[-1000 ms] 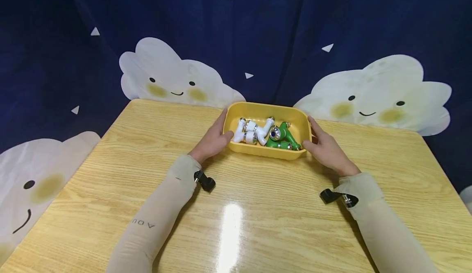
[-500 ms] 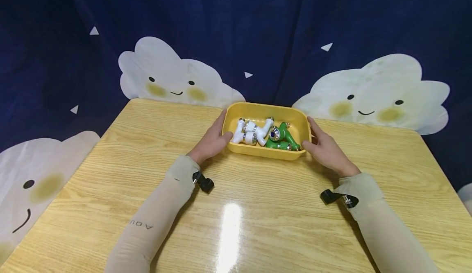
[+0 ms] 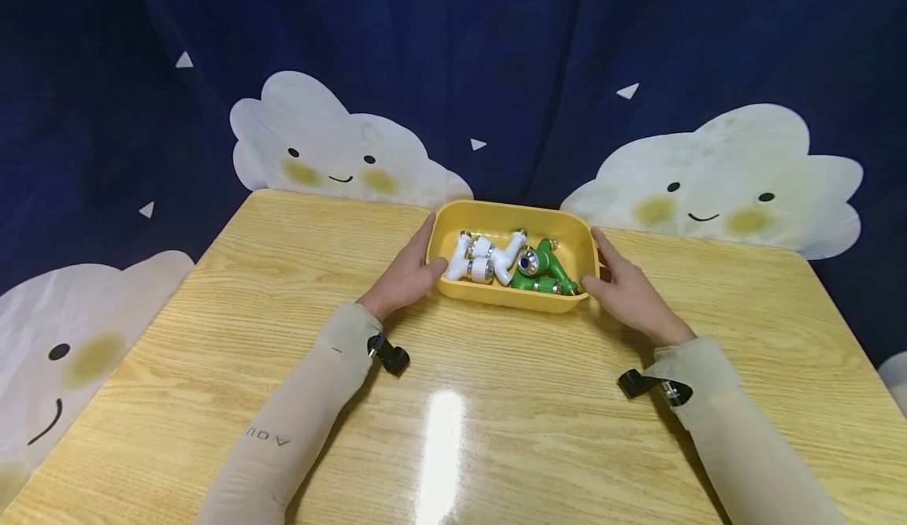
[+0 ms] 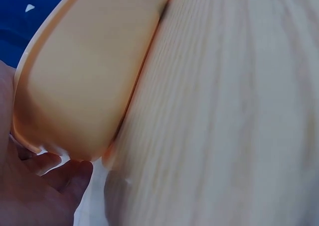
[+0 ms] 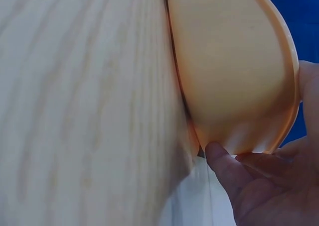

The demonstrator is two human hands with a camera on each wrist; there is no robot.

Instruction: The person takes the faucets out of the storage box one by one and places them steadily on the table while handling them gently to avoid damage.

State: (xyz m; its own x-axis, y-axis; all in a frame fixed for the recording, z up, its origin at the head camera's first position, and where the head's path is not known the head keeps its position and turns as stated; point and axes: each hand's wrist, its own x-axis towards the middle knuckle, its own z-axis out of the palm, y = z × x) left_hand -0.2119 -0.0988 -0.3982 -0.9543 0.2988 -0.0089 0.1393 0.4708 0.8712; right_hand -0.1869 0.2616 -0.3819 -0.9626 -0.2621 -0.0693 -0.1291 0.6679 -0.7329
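The left hand [image 3: 405,277] and right hand [image 3: 633,293] grip opposite short ends of a yellow rectangular plastic tub [image 3: 510,297], thumbs at its near corners, probably to balance it. Glossy white taps [image 3: 504,258] and green taps [image 3: 557,268] lie inside. It sits by the pale wooden tabletop's [image 3: 538,415] far edge, wood stretching nearer and sideways.

Plain beige sleeves [image 3: 315,383] cover both arms down to the bare hands [image 3: 405,277]. Thin dark lettering [image 3: 268,436] marks the left forearm, and a black wrist camera [image 3: 389,354] with a silvery fitting sits at each cuff.
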